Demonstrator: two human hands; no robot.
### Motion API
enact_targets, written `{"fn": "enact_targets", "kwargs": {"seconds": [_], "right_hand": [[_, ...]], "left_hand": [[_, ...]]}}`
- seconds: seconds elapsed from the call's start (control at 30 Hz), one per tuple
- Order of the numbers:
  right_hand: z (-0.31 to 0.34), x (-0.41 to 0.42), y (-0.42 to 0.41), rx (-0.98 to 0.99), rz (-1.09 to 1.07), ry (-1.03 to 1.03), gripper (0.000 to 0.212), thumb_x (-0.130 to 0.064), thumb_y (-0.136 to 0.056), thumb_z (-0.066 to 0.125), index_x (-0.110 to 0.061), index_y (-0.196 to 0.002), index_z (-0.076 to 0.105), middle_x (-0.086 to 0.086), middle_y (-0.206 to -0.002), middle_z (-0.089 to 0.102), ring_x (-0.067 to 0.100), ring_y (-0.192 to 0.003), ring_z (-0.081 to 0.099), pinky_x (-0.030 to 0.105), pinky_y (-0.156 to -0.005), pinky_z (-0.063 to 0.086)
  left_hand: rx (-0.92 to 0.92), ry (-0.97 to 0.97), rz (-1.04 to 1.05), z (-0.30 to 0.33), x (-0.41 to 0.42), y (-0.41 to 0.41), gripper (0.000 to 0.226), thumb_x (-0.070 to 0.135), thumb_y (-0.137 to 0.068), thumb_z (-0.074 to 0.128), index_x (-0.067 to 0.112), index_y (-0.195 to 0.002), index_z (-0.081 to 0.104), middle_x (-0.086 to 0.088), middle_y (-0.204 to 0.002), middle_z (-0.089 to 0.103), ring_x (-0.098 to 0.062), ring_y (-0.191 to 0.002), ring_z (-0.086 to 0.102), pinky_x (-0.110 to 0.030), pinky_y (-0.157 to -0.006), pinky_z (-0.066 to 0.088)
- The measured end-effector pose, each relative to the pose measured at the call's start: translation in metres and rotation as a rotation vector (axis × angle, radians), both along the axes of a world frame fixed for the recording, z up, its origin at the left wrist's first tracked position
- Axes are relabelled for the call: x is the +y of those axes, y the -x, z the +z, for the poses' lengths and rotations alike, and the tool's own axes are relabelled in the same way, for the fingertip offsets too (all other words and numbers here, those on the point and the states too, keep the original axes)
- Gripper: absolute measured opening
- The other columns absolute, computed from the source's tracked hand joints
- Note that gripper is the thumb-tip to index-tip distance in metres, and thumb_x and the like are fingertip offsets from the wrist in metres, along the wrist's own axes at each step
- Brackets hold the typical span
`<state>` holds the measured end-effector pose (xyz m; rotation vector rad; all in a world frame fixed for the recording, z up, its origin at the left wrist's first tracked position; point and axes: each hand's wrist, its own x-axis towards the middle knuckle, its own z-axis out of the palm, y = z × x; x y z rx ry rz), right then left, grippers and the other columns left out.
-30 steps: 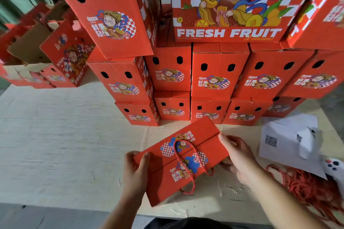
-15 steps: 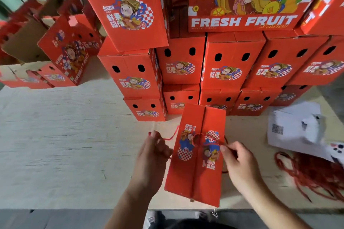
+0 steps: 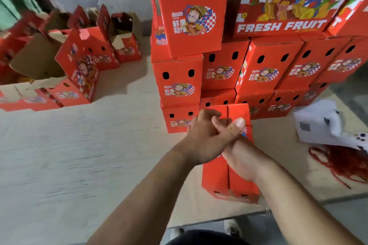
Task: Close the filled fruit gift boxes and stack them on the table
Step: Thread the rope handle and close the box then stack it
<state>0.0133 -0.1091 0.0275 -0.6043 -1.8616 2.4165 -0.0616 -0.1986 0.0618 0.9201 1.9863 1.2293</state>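
Both hands meet over a closed red cardboard gift box at lower centre; left hand crosses above right hand; their grip cannot be made out; stacked red boxes fill the upper right.

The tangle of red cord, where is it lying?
In the head view the red cord lies at the table's right edge, just below the white paper, right of the hands.

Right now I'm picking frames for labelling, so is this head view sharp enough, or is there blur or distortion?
Head view: motion blur smears the table and the open boxes at left; wide-angle distortion tilts the stacked boxes outward; both hands, left hand and right hand, overlap, hiding the grip.
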Motion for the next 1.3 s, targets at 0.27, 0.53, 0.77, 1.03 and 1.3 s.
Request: {"fn": "enact_targets", "kwargs": {"seconds": [0.27,0.53,0.77,1.03,1.3], "right_hand": [[0.063,0.042,-0.004,0.007,-0.403,0.017,0.04,-0.04,-0.099,0.058,-0.026,-0.065,0.041,-0.009,-0.05,0.024,0.014,-0.05,0.029,0.034,-0.085,0.04],[0.125,-0.025,-0.007,0.204,-0.301,-0.031,0.033,-0.033,-0.088,0.052,-0.018,-0.063,0.068,0.006,-0.069,0.054,0.02,-0.058,0.058,0.04,-0.072,0.053],[0.077,-0.079,0.019,-0.005,-0.039,-0.269,0.039,-0.034,-0.083,0.059,0.005,-0.078,0.067,0.026,-0.085,0.071,0.047,-0.093,0.066,0.061,-0.099,0.046],[0.053,-0.116,0.121,0.018,0.208,-0.153,0.032,-0.037,-0.086,0.063,-0.008,-0.074,0.072,0.02,-0.086,0.073,0.029,-0.085,0.069,0.049,-0.094,0.052],[0.071,-0.11,0.213,0.135,-0.075,-0.202,0.04,-0.054,-0.085,0.065,-0.014,-0.086,0.063,0.001,-0.085,0.067,0.007,-0.083,0.062,0.045,-0.09,0.051]], "left_hand": [[-0.252,-0.256,0.378,-0.033,-0.087,0.057,0.02,0.042,-0.105,0.055,0.031,-0.108,0.071,0.02,-0.095,0.075,0.004,-0.09,0.068,-0.015,-0.071,0.048],[-0.498,-0.028,0.199,-0.074,-0.109,0.04,0.029,0.058,-0.095,0.058,0.039,-0.115,0.067,0.022,-0.108,0.07,-0.003,-0.112,0.062,-0.024,-0.089,0.048],[-0.623,0.012,0.321,-0.106,-0.116,0.023,0.094,0.083,-0.06,0.07,0.043,-0.14,0.043,0.003,-0.135,0.055,-0.007,-0.12,0.061,-0.028,-0.098,0.05],[-0.681,-0.228,0.892,-0.109,-0.181,0.058,0.025,0.044,-0.104,0.054,0.033,-0.108,0.077,-0.009,-0.11,0.078,-0.025,-0.103,0.076,-0.043,-0.086,0.06],[-0.409,-0.179,0.664,-0.075,-0.197,0.136,0.049,0.055,-0.087,0.066,0.043,-0.135,0.063,0.008,-0.128,0.073,-0.007,-0.112,0.071,-0.023,-0.087,0.057]]}}
